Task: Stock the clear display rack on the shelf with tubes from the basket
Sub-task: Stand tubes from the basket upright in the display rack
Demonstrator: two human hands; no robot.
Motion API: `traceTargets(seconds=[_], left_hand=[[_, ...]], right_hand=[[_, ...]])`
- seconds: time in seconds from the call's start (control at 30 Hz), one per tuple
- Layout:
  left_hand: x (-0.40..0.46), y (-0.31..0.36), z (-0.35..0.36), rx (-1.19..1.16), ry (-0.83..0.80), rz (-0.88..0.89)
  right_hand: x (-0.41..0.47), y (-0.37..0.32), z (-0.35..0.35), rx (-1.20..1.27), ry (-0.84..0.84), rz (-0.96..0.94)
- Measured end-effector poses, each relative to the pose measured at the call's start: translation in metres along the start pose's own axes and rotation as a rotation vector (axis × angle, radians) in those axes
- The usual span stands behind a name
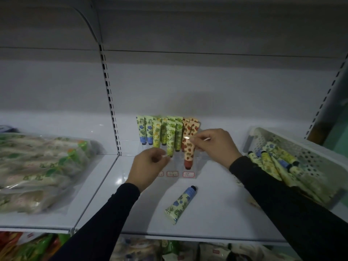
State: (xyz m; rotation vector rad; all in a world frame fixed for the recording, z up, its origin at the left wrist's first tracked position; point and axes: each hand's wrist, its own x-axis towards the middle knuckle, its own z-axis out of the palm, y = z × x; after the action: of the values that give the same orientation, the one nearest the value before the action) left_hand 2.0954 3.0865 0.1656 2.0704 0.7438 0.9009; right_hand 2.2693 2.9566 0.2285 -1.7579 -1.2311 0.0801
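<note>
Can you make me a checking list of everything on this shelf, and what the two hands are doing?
Surface: white shelf, glossy.
Job's things: clear display rack holding upright tubes; strawberry tube at its right front; blue-flower tube lying loose; basket with more tubes.
Clutter: bagged goods on the left.
Hands: right hand pinches the strawberry tube's top; left hand curled at the rack's front.
Cables: nothing seen.
Surroundings: packets on the shelf below.

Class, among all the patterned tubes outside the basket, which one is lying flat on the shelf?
The pale yellow tube with blue flowers and dark cap, alone on the white shelf before the clear rack; the others stand upright.
</note>
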Motion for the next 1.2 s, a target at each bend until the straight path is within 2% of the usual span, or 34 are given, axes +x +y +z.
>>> traceTargets(seconds=[0.1, 0.17, 0.27, 0.43, 0.63, 0.8, 1.2], left_hand=[[-0.002, -0.031, -0.017, 0.233, 0.168, -0.052], [-0.002, -0.053, -0.025, 0.355, 0.142, -0.129], [-0.005, -0.071, -0.027, 0.478, 0.009, -0.157], [-0.005, -0.081, -0.025, 0.467, -0.096, -0.094], [-0.002, -0.096, -0.02, 0.627, -0.056, -0.027], [-0.001, -0.098, -0.019, 0.71, -0.091, -0.025], [0.0, -0.102, -0.019, 0.74, -0.102, -0.01]], right_hand=[[0.01, 0.005, -0.005, 0.035, 0.127, 0.019], [0.017, 0.006, -0.004, 0.034, 0.17, 0.023], [0.025, 0.008, 0.001, -0.011, 0.196, 0.017], [0.036, 0.011, 0.012, -0.124, 0.184, -0.002], [0.043, 0.017, 0.023, -0.182, 0.128, -0.002], [0.043, 0.017, 0.027, -0.167, 0.115, 0.009], [0.049, 0.022, 0.027, -0.164, 0.086, 0.033]])
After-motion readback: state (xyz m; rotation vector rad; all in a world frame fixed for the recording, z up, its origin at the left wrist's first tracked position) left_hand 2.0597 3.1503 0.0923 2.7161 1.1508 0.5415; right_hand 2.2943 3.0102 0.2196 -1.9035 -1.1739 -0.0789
